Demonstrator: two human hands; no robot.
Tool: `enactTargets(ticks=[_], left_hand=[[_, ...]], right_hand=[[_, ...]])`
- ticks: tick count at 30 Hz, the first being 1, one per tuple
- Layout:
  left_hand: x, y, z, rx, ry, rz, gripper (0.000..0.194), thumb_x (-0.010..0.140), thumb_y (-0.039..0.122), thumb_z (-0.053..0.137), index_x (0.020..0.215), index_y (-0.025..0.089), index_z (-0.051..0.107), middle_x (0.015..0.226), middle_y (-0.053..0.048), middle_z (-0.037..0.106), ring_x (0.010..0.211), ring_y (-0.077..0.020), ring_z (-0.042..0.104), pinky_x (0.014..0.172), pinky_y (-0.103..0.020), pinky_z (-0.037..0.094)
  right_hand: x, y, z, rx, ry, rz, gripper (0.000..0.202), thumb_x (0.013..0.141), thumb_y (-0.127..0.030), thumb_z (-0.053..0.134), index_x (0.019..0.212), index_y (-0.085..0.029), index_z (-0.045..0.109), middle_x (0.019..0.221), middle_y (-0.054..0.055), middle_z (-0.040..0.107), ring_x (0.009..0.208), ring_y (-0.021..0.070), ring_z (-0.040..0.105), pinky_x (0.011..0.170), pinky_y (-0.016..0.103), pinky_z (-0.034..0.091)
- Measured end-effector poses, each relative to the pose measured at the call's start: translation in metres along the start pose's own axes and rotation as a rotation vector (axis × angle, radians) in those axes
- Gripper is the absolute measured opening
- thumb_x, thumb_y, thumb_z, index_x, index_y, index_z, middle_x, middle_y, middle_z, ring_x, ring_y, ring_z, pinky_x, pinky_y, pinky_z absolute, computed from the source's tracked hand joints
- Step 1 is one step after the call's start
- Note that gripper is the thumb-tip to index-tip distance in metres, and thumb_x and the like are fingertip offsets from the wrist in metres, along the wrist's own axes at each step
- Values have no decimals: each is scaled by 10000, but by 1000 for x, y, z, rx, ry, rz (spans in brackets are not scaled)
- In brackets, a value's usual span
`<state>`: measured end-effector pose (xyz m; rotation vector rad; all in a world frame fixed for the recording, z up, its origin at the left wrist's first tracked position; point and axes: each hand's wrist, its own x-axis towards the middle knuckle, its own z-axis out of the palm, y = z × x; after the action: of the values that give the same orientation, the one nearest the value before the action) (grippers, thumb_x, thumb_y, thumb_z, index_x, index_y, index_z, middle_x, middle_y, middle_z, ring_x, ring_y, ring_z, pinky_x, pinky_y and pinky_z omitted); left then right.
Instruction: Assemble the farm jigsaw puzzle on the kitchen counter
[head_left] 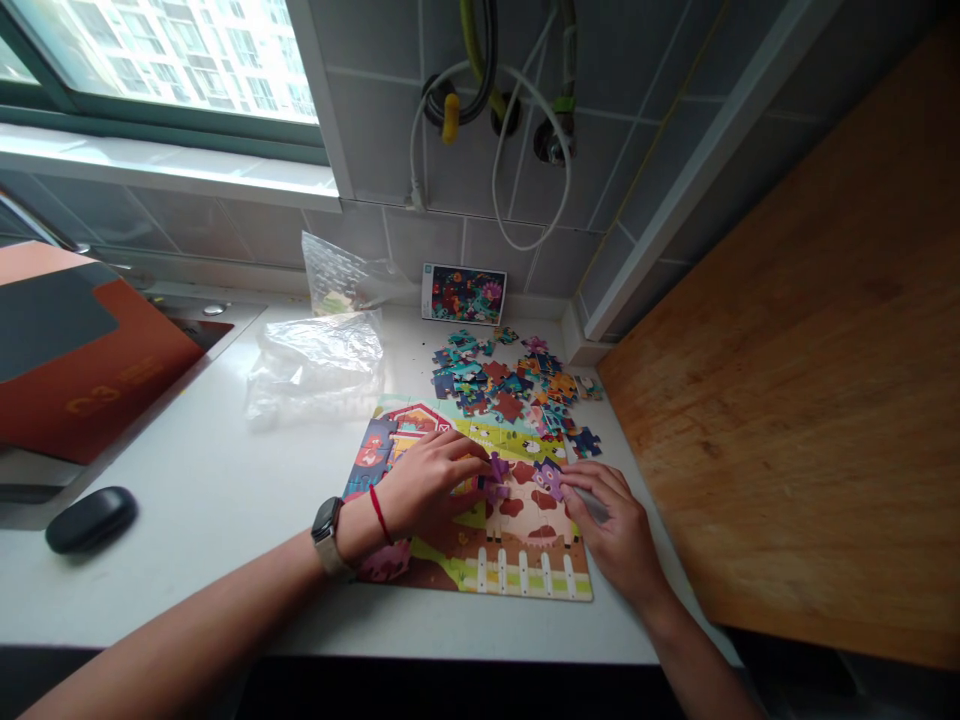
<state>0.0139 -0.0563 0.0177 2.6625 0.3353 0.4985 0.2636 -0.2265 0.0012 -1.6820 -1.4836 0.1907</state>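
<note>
A farm jigsaw puzzle (525,580) lies flat on the counter, showing a cow, a barn and a white fence. My left hand (431,480) reaches across it, with its fingertips closed on a purple puzzle piece (495,478). Between the thumb and fingers of my right hand (611,515) is another purple puzzle piece with a face-like print (550,478), above the cow's right side. The two purple pieces are apart. Beyond the farm puzzle spreads a pile of loose puzzle pieces (506,405). My left palm hides part of the barn.
A picture card (463,294) leans against the tiled wall. Clear plastic bags (319,365) lie left of the pile. A black mouse-shaped case (91,520) and an orange box (97,370) are at left. A wooden panel (810,380) borders the right side. Cables (525,160) hang above.
</note>
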Motion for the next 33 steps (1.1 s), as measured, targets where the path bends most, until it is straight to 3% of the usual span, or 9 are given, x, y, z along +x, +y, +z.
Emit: enactTargets(ticks=[9, 13, 17, 20, 25, 28, 33], left_hand=[[1, 2, 1, 26, -19, -35, 157, 967, 307, 709, 1095, 218, 724, 1154, -58, 736, 1029, -236, 649, 899, -367, 501], [1, -5, -3, 55, 5, -106, 173, 967, 329, 717, 1100, 219, 731, 1156, -62, 737, 1034, -256, 652, 896, -388, 499], [2, -13, -5, 92, 14, -171, 155, 954, 289, 728, 1095, 224, 738, 1128, -64, 738, 1042, -267, 656, 897, -395, 501], [3, -16, -6, 104, 12, -200, 148, 972, 315, 716, 1078, 217, 744, 1133, -67, 739, 1065, -271, 658, 921, -409, 504], [2, -15, -9, 104, -3, -227, 176, 980, 331, 710, 1115, 227, 755, 1157, -76, 732, 1086, -274, 658, 946, -424, 517], [1, -16, -7, 119, 30, -218, 262, 985, 385, 702, 1195, 234, 739, 1302, -108, 684, 1179, -303, 633, 994, -462, 522], [-3, -28, 2, 206, 69, -245, 476, 1012, 537, 614, 1367, 224, 666, 1577, -176, 497, 1447, -414, 450, 1117, -608, 441]], right_hand=[[5, -9, -7, -25, 25, -28, 141, 1001, -286, 638, 1034, -295, 775, 1121, 55, 750, 1109, 247, 675, 1014, 423, 533], [45, -25, 1, -77, -98, -25, 162, 996, -323, 643, 1085, -265, 765, 1161, 72, 758, 1118, 253, 686, 1005, 415, 542], [98, -30, 32, -292, -296, 38, 402, 885, -298, 765, 1279, -225, 730, 1311, 112, 737, 1234, 331, 651, 1086, 489, 497], [120, -26, 54, -417, -357, 69, 505, 835, -295, 808, 1320, -190, 719, 1350, 143, 721, 1268, 369, 630, 1106, 510, 480], [123, -9, 64, -389, -289, 14, 357, 846, -325, 767, 1183, -206, 779, 1219, 120, 769, 1147, 319, 684, 1052, 454, 514], [119, 3, 60, -356, -210, -4, 346, 851, -312, 722, 1175, -206, 786, 1103, 115, 795, 1083, 305, 694, 1006, 446, 534], [118, 10, 56, -297, -128, -34, 319, 884, -298, 630, 1141, -203, 794, 975, 104, 781, 951, 294, 693, 929, 469, 553]])
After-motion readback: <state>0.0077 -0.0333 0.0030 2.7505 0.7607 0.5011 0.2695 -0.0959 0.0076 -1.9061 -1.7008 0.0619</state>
